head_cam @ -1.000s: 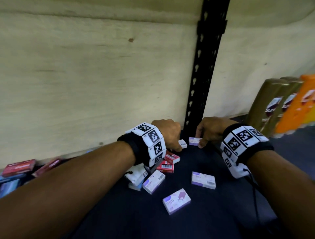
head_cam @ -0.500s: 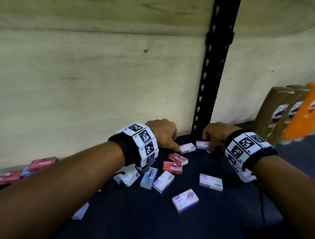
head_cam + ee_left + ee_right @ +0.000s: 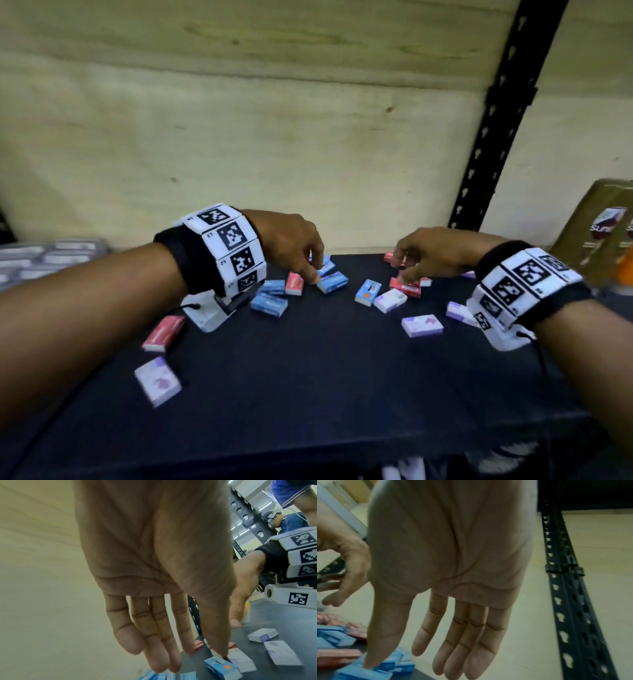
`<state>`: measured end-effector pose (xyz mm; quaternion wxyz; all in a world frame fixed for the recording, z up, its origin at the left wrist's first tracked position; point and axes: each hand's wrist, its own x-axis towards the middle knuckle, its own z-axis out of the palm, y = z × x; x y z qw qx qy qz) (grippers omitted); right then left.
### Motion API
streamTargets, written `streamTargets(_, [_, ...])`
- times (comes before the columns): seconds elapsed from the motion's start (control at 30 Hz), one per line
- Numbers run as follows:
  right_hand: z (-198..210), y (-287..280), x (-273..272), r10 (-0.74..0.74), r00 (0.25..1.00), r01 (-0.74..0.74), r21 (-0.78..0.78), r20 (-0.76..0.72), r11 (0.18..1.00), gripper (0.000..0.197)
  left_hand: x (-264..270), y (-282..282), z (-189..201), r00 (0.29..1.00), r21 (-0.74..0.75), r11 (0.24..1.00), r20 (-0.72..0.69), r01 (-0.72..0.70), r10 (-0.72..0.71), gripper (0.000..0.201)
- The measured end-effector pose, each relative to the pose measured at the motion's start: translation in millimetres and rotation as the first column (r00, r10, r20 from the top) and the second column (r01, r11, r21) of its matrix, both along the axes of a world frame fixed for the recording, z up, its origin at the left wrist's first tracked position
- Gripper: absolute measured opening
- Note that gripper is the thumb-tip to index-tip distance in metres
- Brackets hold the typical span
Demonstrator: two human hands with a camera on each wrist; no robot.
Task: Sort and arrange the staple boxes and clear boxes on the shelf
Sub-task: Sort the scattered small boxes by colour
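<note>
Your left hand (image 3: 287, 243) hangs over the dark shelf (image 3: 308, 404) with its fingers pointing down. One fingertip touches a blue staple box (image 3: 333, 282), and the grip is apart: the left wrist view shows straight, loose fingers that hold nothing.

Your right hand (image 3: 436, 255) reaches down near the black upright post (image 3: 496, 137). Its lowest fingertip is at a red staple box (image 3: 407, 287). The right wrist view shows those fingers straight too, so this grip is also apart and empty.

The staple boxes lie scattered and unsorted on the shelf:
- Between your hands are a blue box with an orange dot (image 3: 367, 292) and, just beside it, a white and purple box (image 3: 390, 300).
- Nearer to you, another purple box (image 3: 422, 325) lies alone.
- By your left wrist there is a small cluster of blue boxes (image 3: 269, 305) with a red box (image 3: 294, 283) beside them.
- A further red box (image 3: 163, 333) and a purple box (image 3: 157, 380) lie next to your left forearm, well apart from the rest.

At the far left, against the pale wooden back panel (image 3: 239, 144), you have a blurred row of greyish boxes (image 3: 51, 253); I cannot tell whether they are the clear ones. Brown bottles (image 3: 603, 233) stand at the right edge.
</note>
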<state>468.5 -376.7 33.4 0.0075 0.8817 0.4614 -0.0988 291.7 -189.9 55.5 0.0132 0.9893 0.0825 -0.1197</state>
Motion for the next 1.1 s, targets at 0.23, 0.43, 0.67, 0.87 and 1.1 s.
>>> streamTargets(0.23, [-20.7, 22.9, -43.3, -0.002, 1.000, 0.004, -0.105, 0.017, 0.994, 0.024, -104.2, 19.6, -7.8, 0.996, -0.045, 0.996, -0.038, -0.078, 0.077, 0.021])
streamTargets(0.43, [-30.8, 28.9, -50.9, -0.094, 0.994, 0.102, -0.157, 0.055, 0.982, 0.034, -157.0, 32.5, -31.3, 0.980, -0.115, 0.989, -0.187, -0.094, 0.071, 0.047])
streamTargets(0.67, [-32.2, 32.2, -59.5, -0.111, 0.990, 0.124, -0.152, 0.090, 0.981, 0.031, -175.0, 37.7, -52.7, 0.973, -0.012, 0.998, -0.225, -0.060, 0.056, 0.054])
streamTargets(0.87, [-35.0, 30.1, -57.9, -0.124, 0.988, 0.137, -0.136, 0.096, 0.981, 0.034, -171.6, 41.4, -57.3, 0.988, -0.098, 0.995, -0.156, -0.036, 0.021, 0.038])
streamTargets(1.1, [-16.0, 5.1, -49.4, -0.144, 0.990, 0.144, -0.042, 0.005, 0.989, 0.036, -133.5, 22.7, -52.4, 0.996, -0.151, 0.988, -0.084, 0.012, -0.025, 0.033])
